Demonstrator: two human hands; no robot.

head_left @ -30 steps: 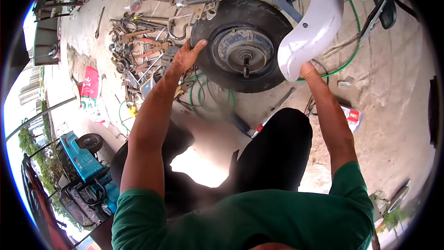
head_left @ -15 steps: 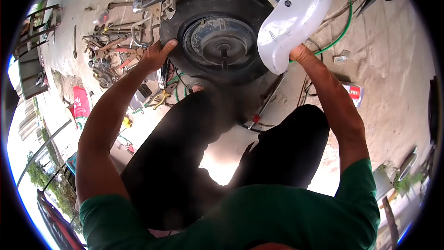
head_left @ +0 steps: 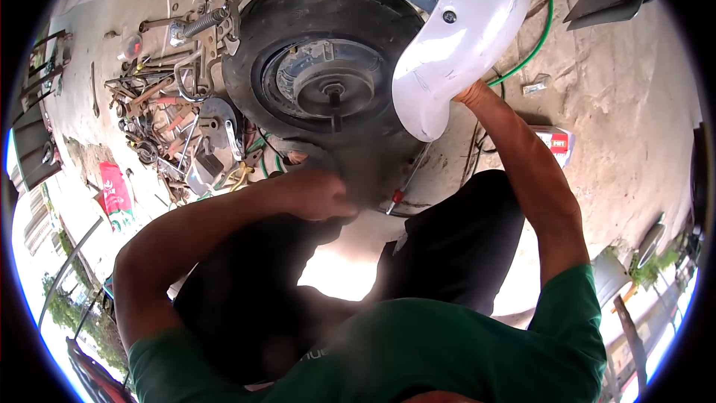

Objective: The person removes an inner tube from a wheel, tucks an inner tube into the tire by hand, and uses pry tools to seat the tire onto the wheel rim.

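Observation:
A black tyre (head_left: 250, 52) on a wheel with a dark metal hub (head_left: 333, 89) stands before me, its axle stub pointing toward me. The white fender (head_left: 466, 37) curves over the wheel's right side. My left hand (head_left: 319, 195) is below the wheel, off the tyre, near my knee; its fingers are curled and blurred, and whether anything is between them does not show. Behind the fender's lower edge, my right hand (head_left: 468, 95) reaches in, with its fingers hidden.
Wrenches and other tools (head_left: 160, 116) lie heaped on the ground at left, by a metal bracket with a spring (head_left: 203, 24). A green hose (head_left: 548, 26) curves at right. A red and white box (head_left: 556, 142) lies beyond my right forearm. A red-collared rod (head_left: 397, 196) is below the wheel.
My left hand has let go of the tyre's left edge and moved down and right. The wheel and fender appear larger and further left in view. My right hand stays behind the fender.

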